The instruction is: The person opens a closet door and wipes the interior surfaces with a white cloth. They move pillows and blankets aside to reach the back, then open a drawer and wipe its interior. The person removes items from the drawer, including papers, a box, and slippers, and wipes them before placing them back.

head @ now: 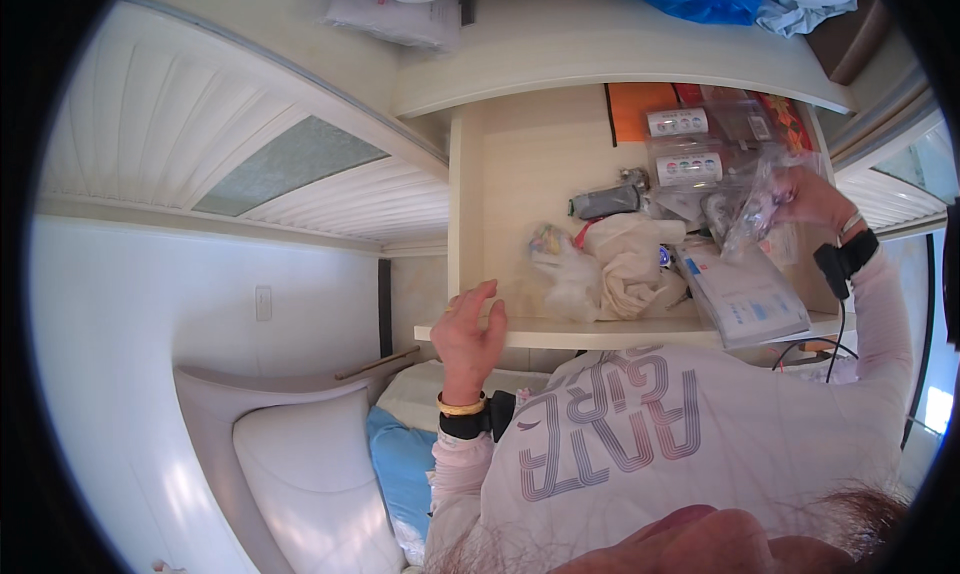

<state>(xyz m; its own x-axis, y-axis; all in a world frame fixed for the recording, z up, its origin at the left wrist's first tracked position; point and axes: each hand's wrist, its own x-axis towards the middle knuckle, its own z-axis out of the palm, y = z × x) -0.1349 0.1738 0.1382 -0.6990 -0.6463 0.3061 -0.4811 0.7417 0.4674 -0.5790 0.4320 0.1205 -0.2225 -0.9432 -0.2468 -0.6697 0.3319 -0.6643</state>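
Observation:
My right hand (810,200) is over the right side of a pulled-out wooden drawer (517,131), its fingers closed on a crinkled clear plastic bag (754,206). Below that bag, a flat packet in a plastic sleeve (742,293) leans over the drawer's front edge. Two clear packages with white printed labels (688,169) lie beyond it. My left hand (471,338) rests by the drawer's front left corner, fingers apart and holding nothing. A cream cloth bag (626,263), a thin white plastic bag (566,278) and a grey rolled item (606,201) lie mid-drawer.
An orange folder (641,113) and red printed packets (787,124) line the drawer's back. The shelf above (600,41) holds a white packaged bundle (397,15) and a blue plastic bag (690,0). Louvred doors (210,86) stand left; a padded headboard (307,461) is below.

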